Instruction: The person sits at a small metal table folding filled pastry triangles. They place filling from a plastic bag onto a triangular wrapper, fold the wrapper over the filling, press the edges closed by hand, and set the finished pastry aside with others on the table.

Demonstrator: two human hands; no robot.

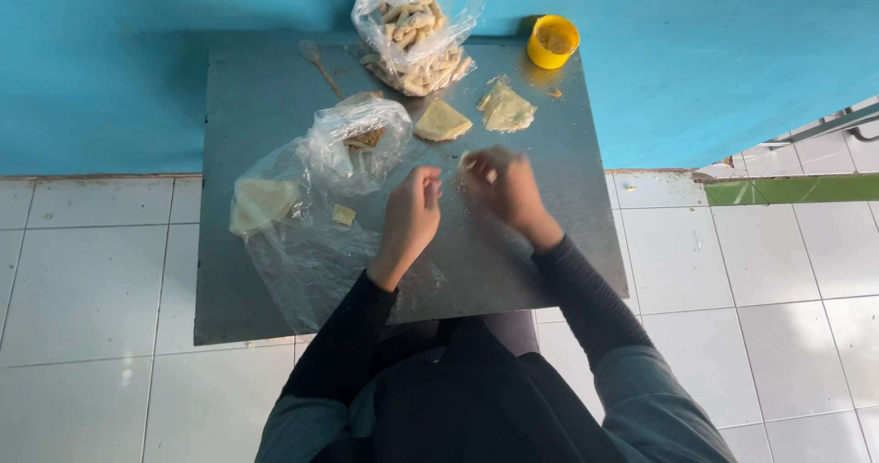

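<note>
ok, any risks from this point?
The yellow plastic cup sits at the grey metal tray's far corner and could be knocked off. The crumpled clear plastic bag lies right beside the left hand; it may snag. The blurred right hand could drop its small pale piece.

On the surface [549, 243], the left hand [409, 220] and right hand [502, 191] meet at the centre. A bag of dough sticks [417, 28] sits at twelve o'clock, a cup [552, 41] at one. Two folded wrappers [442, 121] lie between bag and hands. Plastic bags with wrappers [316, 188] lie at nine o'clock, a spoon [320, 65] at eleven.
</note>
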